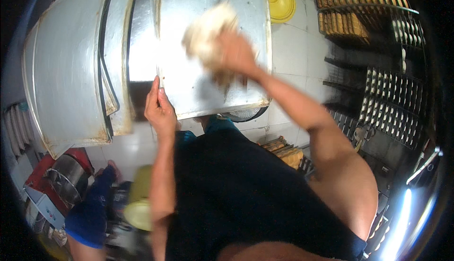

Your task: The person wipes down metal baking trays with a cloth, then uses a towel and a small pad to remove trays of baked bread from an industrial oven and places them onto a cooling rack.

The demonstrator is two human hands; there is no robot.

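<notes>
Fingers of the right hand (pixel 236 55) clutch a blurred, pale cloth (pixel 208 31) over the shiny tray (pixel 182 79)! Left hand (pixel 161 112) grips that tray's left edge near the corner.

Can't see from here what's under my metal trays (pixel 71 71), but I've got pale floor tiles (pixel 289 48) and a dark rack (pixel 341 65) holding browned bread (pixel 341 24) and pale pieces (pixel 393 99).

Cloth (pixel 205 34) cream — tray (pixel 189 90) silver-grey, rim (pixel 224 111) stained brownish — shirt (pixel 236 180) plain black, floor tiles (pixel 294 48) off-white.
</notes>
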